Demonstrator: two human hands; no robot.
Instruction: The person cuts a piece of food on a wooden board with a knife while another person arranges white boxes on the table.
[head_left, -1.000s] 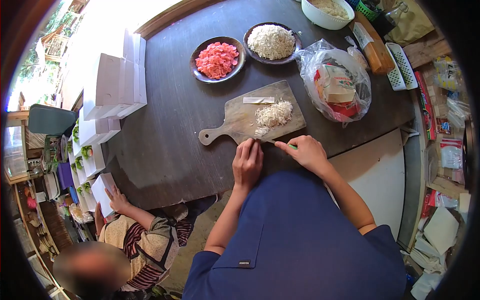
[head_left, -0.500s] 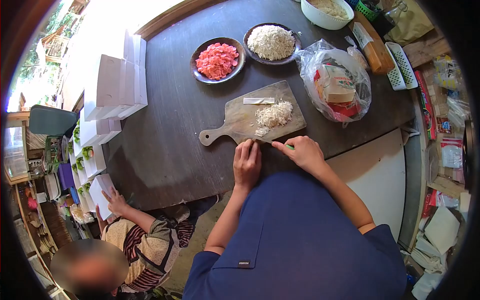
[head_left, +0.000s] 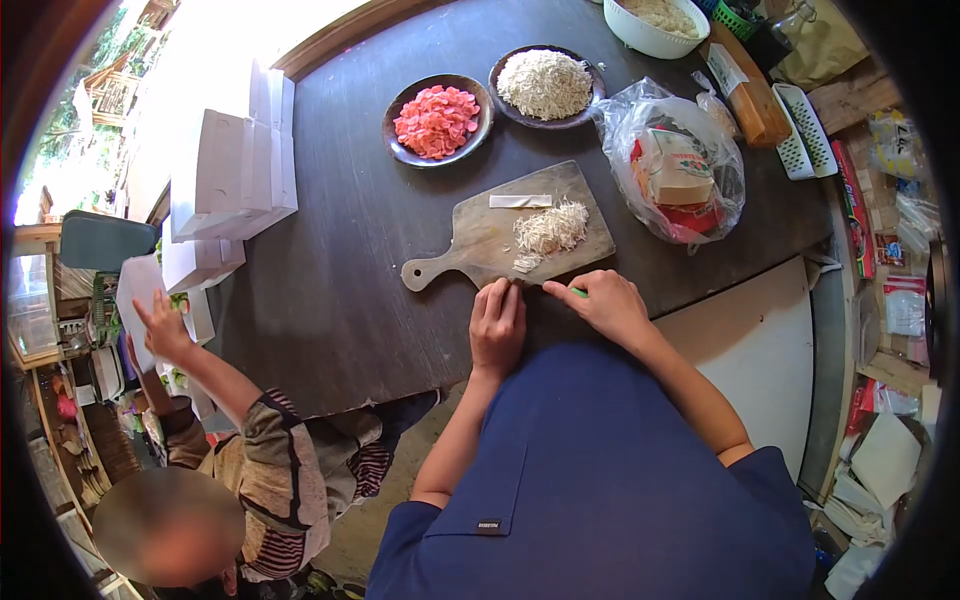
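Note:
A wooden cutting board [head_left: 478, 240] lies on the dark table [head_left: 340, 300] with a pile of white shreds [head_left: 548, 228] and a flat white strip [head_left: 520, 201] on it. My left hand [head_left: 498, 322] rests fingers-down at the board's near edge, pressing on something I cannot make out. Just to its right, my right hand [head_left: 603, 303] grips a knife with a green handle [head_left: 578, 292], its blade pointing toward my left fingertips.
A dish of pink slices [head_left: 436, 120] and a dish of white shreds [head_left: 545, 84] sit behind the board. A plastic bag with cartons [head_left: 675, 170] lies to the right. Stacked white boxes [head_left: 230, 165] stand left. A seated person's hand [head_left: 160, 325] lifts a white box [head_left: 135, 285].
The seated person at lower left raised an arm and lifted a white box upward. My hands stay at the board's near edge, barely shifted.

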